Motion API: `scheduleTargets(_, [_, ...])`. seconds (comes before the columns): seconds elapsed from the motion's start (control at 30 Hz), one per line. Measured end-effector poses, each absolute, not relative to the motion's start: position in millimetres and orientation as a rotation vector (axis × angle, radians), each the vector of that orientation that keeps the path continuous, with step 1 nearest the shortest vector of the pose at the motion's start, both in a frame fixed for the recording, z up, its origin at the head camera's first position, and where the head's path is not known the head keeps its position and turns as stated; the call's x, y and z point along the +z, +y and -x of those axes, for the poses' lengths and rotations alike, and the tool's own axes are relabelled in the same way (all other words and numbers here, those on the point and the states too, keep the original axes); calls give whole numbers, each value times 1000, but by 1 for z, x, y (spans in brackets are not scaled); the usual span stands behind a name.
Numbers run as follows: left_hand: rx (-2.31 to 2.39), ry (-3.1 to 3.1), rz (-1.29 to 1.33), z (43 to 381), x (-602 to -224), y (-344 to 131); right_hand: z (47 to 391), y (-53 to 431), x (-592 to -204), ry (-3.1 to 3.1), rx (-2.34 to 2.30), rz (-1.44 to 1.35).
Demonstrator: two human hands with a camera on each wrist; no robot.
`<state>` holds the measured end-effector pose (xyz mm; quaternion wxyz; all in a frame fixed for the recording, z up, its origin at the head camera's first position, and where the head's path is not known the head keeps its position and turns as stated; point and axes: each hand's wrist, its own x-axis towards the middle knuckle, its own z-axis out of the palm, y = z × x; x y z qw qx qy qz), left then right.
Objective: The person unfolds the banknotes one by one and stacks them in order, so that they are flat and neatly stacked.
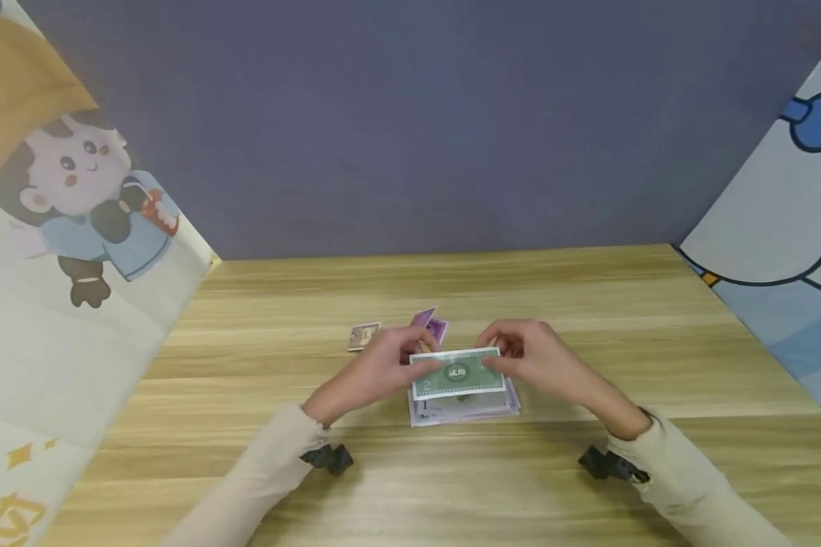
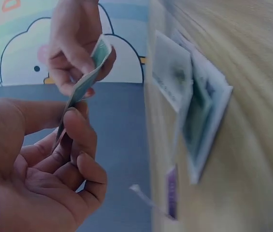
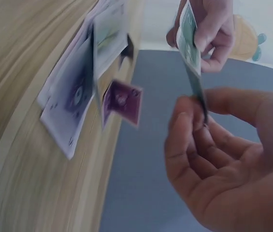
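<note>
A green banknote (image 1: 458, 377) is stretched between both hands above the table. My left hand (image 1: 391, 363) pinches its left end between thumb and fingers, and my right hand (image 1: 535, 360) pinches its right end the same way. Both wrist views show the green banknote (image 2: 79, 88) nearly edge-on. Beneath it lies a pile of banknotes (image 1: 467, 414), partly hidden by the held note; the right wrist view shows a pale purple note (image 3: 71, 104) in that pile, with one folded note standing up from it.
Beyond the hands, a folded purple banknote (image 1: 436, 328) stands partly open. A small brownish banknote (image 1: 364, 336) lies to its left, partly behind the left hand. The wooden table (image 1: 267, 304) meets a dark grey-blue panel (image 1: 438, 129) at the back; printed cartoon walls flank both sides.
</note>
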<state>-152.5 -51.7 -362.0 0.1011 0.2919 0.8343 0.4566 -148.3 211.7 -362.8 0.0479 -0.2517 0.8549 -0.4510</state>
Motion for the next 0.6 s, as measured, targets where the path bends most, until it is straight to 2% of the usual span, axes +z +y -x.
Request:
scheduleTargets(0.3, [1207, 2469, -910, 168, -392, -56, 161, 214, -387, 2692, -1075, 831])
scheduleTargets(0.6, [891, 2570, -906, 168, -408, -56, 162, 205, -412, 2743, -847, 853])
